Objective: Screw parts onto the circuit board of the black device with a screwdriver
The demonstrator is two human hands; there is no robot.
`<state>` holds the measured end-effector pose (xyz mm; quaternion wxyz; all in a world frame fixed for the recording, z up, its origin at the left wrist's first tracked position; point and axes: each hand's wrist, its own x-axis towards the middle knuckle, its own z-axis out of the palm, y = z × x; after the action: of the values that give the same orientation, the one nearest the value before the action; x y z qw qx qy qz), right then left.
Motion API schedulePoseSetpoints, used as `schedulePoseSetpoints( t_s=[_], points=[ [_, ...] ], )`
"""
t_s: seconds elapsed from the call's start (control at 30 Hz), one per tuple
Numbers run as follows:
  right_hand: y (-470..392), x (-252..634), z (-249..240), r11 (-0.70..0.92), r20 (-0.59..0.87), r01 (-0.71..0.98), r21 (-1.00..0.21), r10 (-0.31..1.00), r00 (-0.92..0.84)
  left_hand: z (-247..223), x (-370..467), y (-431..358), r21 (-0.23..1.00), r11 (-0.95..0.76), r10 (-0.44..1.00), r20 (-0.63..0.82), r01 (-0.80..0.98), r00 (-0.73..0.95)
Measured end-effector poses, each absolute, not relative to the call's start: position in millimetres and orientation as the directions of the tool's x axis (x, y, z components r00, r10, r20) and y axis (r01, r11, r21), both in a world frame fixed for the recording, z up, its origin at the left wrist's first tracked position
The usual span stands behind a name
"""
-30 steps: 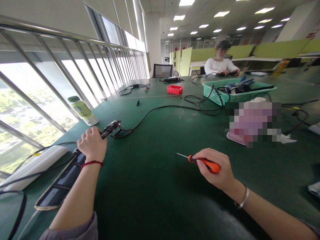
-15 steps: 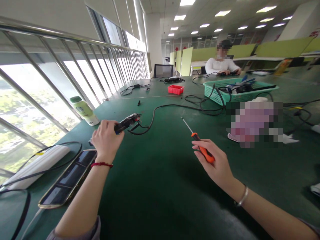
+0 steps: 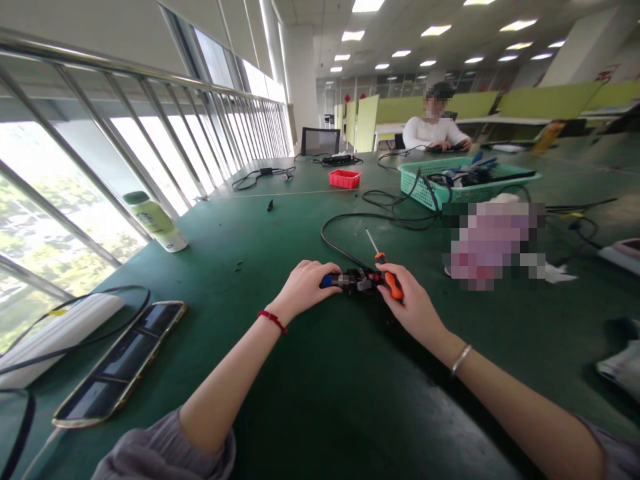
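Observation:
My left hand is closed around the blue end of a slim black corded device, whose inner parts look exposed. The device lies crosswise in front of me, its right end close to my right hand. That hand grips an orange-and-black screwdriver, its metal shaft pointing away and slightly left. Whether the right fingers also touch the device is hard to see. A black cable runs from the device toward the back. Tiny dark pieces, perhaps screws, lie left of my left hand.
On the left are a phone, a white bar-shaped object and a green bottle. Farther back stand a red tray and a green basket of tools and cables. A blurred pinkish item lies right. Another person sits opposite.
My left hand has brought the device rightward and down to the middle, beside the screwdriver. My right hand has shifted slightly left and up. The tiny dark pieces now show where the device was.

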<state>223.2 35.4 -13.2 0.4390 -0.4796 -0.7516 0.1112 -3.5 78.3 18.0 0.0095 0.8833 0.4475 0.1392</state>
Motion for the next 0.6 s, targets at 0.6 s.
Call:
schedulePoseSetpoints(
  t_s=[0.6],
  points=[
    [46, 224, -21, 0.385, 0.393, 0.642, -0.662, 0.909, -0.14, 10, -147, 101, -0.03, 0.062, 0.971, 0.232, 0.998, -0.054]
  ],
)
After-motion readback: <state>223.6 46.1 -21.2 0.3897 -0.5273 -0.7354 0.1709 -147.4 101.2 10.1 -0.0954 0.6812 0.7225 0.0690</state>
